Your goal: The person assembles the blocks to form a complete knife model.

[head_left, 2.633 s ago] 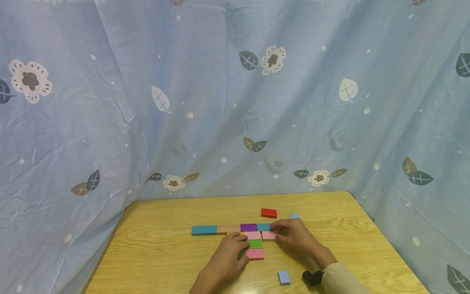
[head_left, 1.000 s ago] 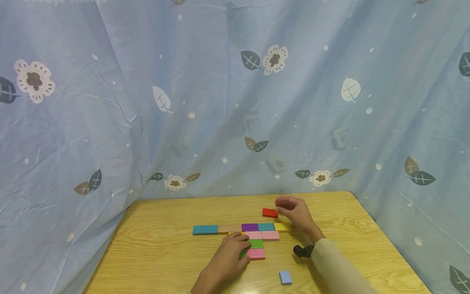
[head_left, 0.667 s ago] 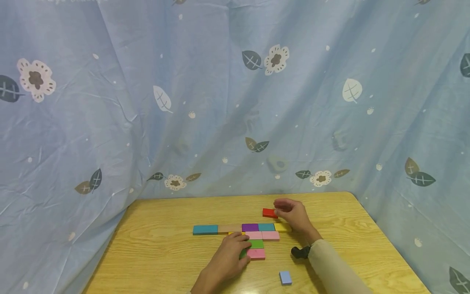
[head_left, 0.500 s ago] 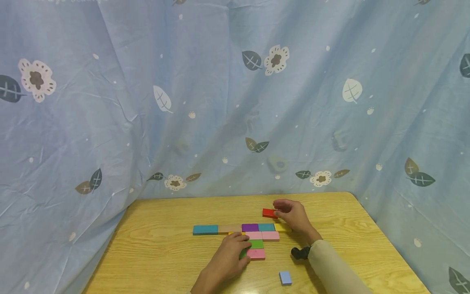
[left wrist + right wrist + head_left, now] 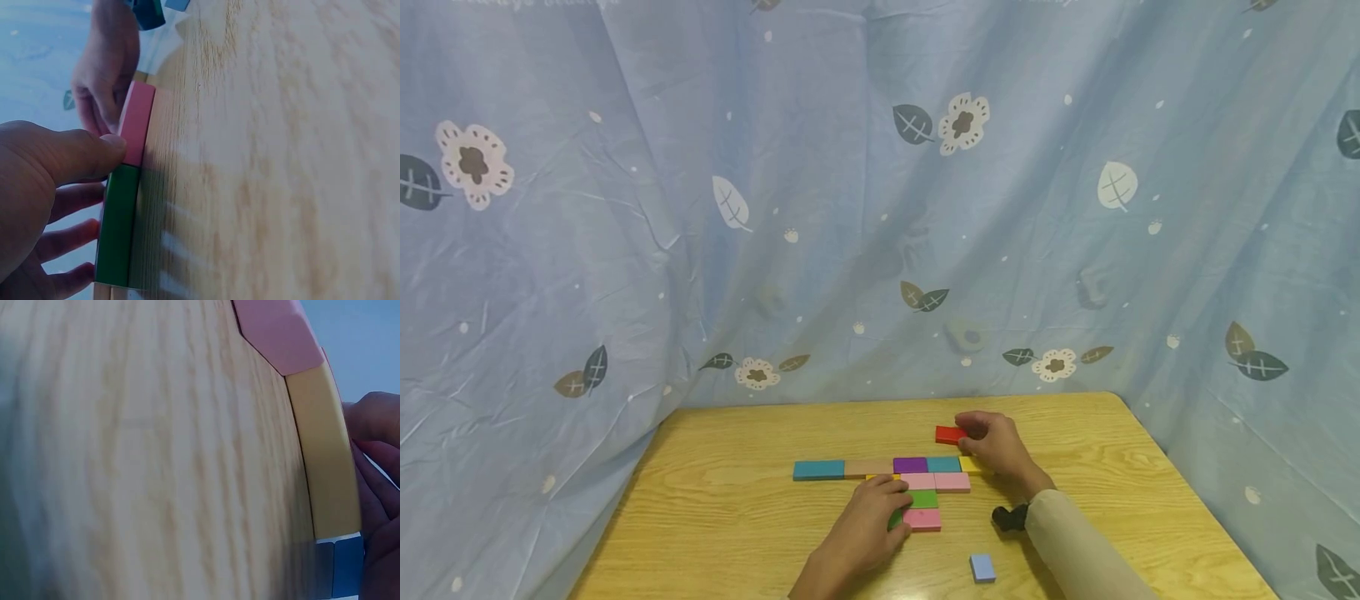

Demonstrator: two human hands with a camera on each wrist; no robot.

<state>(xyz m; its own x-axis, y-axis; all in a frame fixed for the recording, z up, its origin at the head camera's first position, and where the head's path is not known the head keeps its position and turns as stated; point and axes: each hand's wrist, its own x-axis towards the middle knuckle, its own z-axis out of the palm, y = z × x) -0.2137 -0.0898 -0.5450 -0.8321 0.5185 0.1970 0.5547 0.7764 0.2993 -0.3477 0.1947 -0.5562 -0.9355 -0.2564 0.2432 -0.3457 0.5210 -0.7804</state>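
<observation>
My right hand (image 5: 1000, 442) has thumb and fingers round the right end of a red block (image 5: 949, 435), behind the row of coloured blocks. In the right wrist view, that hand (image 5: 381, 487) is partly hidden behind a yellow block (image 5: 325, 453). My left hand (image 5: 868, 521) rests on the left part of the block layout. Its thumb touches a pink block (image 5: 137, 122), and its other fingertips lie along a green block (image 5: 117, 225). Teal (image 5: 818, 471), tan (image 5: 868, 468) and purple (image 5: 910, 465) blocks form the back row with another teal one and the yellow.
A loose light blue block (image 5: 982, 568) lies near the table's front. A blue block (image 5: 348, 569) stands beside the yellow one in the right wrist view. The wooden table (image 5: 722, 533) ends at a patterned blue curtain (image 5: 820, 167) behind and at the sides.
My right hand has left the right end of the rows, gone back to the red block and closed round it. The right pink block's gap has shut. My left hand stays put.
</observation>
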